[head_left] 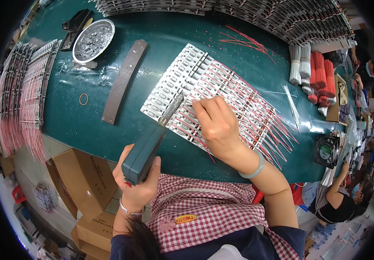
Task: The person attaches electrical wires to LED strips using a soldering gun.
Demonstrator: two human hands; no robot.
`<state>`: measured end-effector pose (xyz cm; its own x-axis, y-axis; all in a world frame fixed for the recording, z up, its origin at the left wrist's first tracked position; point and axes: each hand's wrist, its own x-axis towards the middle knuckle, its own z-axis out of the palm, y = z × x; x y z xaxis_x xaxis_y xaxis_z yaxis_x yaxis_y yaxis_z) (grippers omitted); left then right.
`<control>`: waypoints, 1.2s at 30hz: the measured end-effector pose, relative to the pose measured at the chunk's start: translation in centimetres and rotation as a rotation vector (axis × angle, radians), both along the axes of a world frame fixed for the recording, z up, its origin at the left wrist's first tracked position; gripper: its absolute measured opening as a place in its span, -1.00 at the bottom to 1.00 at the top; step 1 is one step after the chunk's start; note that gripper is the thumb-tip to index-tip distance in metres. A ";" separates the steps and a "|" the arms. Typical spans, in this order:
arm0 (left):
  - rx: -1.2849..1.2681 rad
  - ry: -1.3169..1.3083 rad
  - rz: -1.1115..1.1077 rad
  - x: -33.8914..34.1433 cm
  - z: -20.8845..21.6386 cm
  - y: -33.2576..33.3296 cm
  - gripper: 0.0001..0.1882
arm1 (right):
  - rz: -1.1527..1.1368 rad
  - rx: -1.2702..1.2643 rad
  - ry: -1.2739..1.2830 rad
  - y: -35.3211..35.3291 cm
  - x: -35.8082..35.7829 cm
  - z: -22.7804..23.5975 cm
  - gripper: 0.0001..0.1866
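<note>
A dark green soldering gun (143, 149) is gripped in my left hand (137, 186), its metal barrel pointing up and to the right. The barrel's tip reaches over a panel of small white parts (161, 97) lying slantwise on the table. Red and white wires (256, 117) run from the panel's parts toward the lower right. My right hand (217, 125) is over these wires, thumb and forefinger pinched together just right of the gun's tip. What the pinch holds is too small and too hidden to make out.
Left of the panel lie a brown bar (124, 82), a silver bowl (93, 41) and a rubber band (83, 99). Wired panels (22, 95) stand at far left, more (278, 19) at the back. Wire bundles (321, 73) and a fan (326, 150) are at right. Another person (338, 199) sits beyond.
</note>
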<state>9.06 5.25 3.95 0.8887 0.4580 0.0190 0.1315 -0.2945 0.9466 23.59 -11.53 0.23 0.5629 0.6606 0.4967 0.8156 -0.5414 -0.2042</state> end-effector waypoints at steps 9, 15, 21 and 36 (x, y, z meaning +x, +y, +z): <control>0.016 -0.017 -0.014 0.0 -0.8 0.0 -0.78 | 0.014 -0.019 0.005 0.2 0.1 0.1 -0.70; 0.048 -0.026 -0.033 0.2 -0.7 0.1 -0.80 | 0.006 -0.017 0.006 0.4 0.0 0.0 -0.69; 0.115 -0.027 -0.030 -0.1 0.3 0.0 -0.80 | 0.012 -0.015 0.004 0.3 -0.1 0.1 -0.71; 0.073 -0.028 -0.003 -1.2 0.1 0.1 -0.75 | 0.003 0.008 -0.003 0.3 -1.2 0.1 -0.68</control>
